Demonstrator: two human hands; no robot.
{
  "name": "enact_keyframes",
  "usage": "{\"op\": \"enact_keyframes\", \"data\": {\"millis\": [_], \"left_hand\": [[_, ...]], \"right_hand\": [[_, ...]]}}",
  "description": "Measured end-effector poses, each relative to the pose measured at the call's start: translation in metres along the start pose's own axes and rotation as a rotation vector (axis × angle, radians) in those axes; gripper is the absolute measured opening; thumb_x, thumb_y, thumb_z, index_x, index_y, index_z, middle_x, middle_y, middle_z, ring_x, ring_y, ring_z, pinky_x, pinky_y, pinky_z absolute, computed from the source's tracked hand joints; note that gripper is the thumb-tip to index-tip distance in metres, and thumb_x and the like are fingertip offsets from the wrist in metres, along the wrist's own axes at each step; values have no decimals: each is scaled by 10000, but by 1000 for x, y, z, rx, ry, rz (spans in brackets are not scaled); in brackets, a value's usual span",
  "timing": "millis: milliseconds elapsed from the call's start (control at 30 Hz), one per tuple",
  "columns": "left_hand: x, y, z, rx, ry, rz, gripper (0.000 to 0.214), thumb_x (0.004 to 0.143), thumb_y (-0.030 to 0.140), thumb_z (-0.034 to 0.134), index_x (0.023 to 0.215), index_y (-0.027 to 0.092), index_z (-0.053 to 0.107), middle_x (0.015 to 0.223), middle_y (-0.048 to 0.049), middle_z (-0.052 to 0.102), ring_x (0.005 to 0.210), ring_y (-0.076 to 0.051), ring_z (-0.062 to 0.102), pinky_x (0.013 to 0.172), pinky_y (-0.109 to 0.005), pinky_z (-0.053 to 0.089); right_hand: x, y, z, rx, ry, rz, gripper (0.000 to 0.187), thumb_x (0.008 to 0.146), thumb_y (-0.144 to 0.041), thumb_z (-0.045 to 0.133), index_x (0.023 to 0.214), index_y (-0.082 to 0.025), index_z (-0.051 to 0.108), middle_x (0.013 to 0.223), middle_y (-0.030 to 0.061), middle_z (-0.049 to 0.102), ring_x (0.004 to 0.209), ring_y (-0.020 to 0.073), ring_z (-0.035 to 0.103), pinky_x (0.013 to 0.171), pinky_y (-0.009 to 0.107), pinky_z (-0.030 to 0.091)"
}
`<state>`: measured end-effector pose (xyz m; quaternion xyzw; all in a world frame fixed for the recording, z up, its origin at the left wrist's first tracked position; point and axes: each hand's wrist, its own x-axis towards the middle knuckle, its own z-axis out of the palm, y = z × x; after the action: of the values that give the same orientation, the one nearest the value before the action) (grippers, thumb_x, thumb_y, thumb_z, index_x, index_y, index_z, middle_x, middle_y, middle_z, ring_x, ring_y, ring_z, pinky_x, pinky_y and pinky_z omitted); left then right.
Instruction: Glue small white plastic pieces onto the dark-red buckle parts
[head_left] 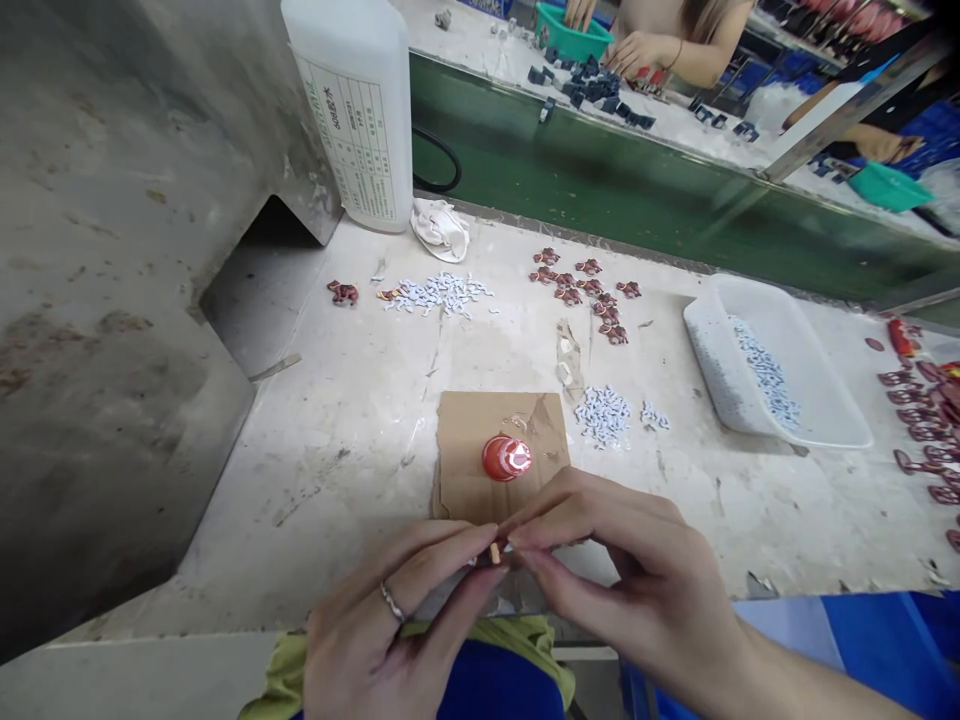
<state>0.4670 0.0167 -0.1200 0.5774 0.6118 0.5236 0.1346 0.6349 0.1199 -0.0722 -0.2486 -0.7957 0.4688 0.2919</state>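
Head view: we pinch a tiny tan piece (495, 553) between left hand (390, 625) and right hand (637, 580) fingertips, above the cardboard (465, 470); a loosened pinch could drop it beside the red cap (506, 458).

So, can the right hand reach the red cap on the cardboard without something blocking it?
Probably yes. The red cap stands just beyond the right hand, with only bare cardboard between, though its fingertips pinch a small piece together with the left hand.
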Motion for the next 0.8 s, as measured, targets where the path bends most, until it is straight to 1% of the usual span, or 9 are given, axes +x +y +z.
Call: {"op": "enact_keyframes", "data": {"millis": [100, 267, 333, 500, 567, 633, 700, 733, 800], "left_hand": [[0, 0, 1, -18, -3, -29, 171, 950, 249, 701, 1097, 335, 703, 989, 120, 782, 816, -47, 764, 830, -82, 612], [2, 1, 4, -61, 39, -22, 168, 928, 252, 741, 1079, 323, 729, 999, 128, 784, 813, -38, 760, 851, -63, 597], [4, 3, 4, -79, 46, -39, 147, 928, 265, 743, 1061, 325, 732, 987, 132, 786, 795, -38, 759, 829, -62, 604], [1, 8, 8, -195, 18, -158, 223, 933, 209, 718, 1092, 365, 721, 1015, 108, 799, 810, -117, 790, 747, -172, 672], [0, 8, 10, -197, 59, -188, 290, 905, 206, 744, 1144, 366, 707, 995, 100, 804, 798, -131, 796, 767, -176, 668], [-1, 8, 10, -177, 129, -202, 320, 875, 223, 776, 1157, 333, 675, 924, 102, 802, 752, -118, 789, 768, -135, 644], [-3, 8, 6, -122, 127, -176, 344, 867, 256, 793, 1176, 302, 650, 942, 87, 801, 776, -113, 792, 778, -106, 625], [-5, 8, 3, -75, 137, -161, 381, 856, 271, 808, 1200, 288, 646, 995, 66, 800, 839, -118, 795, 814, -106, 621], [-12, 8, -7, 0, 220, -126, 353, 859, 267, 796, 1187, 257, 664, 1082, 22, 775, 957, -117, 776, 882, -118, 617]], "right_hand": [[-3, 0, -1, -66, -48, -23, 186, 994, -80, 664, 1078, -238, 711, 989, 25, 756, 860, 162, 748, 730, 262, 631], [-9, -7, -8, -418, -168, -240, 251, 1045, -61, 551, 1267, -131, 643, 1113, 112, 752, 937, 185, 754, 787, 231, 634], [-7, -9, -12, -452, -189, -256, 274, 1044, -52, 538, 1288, -130, 633, 1127, 115, 748, 962, 187, 748, 802, 227, 633], [4, -12, -15, -39, -118, -6, 332, 948, -141, 743, 1256, -233, 661, 1127, 41, 741, 990, 166, 749, 841, 229, 650], [7, -14, -11, 38, -115, 75, 328, 925, -150, 770, 1225, -250, 684, 1125, 32, 755, 1000, 172, 753, 851, 249, 655], [11, -18, -7, 29, -147, 101, 215, 939, -132, 749, 1125, -237, 733, 1045, 26, 772, 953, 166, 755, 827, 255, 647], [20, -20, -10, -7, -195, 87, 136, 946, -131, 739, 1045, -221, 762, 974, 25, 778, 912, 167, 752, 801, 272, 636], [28, -20, -15, -39, -205, 78, 111, 949, -147, 741, 1025, -222, 771, 962, 24, 781, 897, 169, 749, 790, 284, 635], [51, -11, -39, -163, -127, 52, 71, 949, -203, 743, 1002, -230, 782, 971, 32, 789, 892, 186, 748, 788, 322, 642]]}}
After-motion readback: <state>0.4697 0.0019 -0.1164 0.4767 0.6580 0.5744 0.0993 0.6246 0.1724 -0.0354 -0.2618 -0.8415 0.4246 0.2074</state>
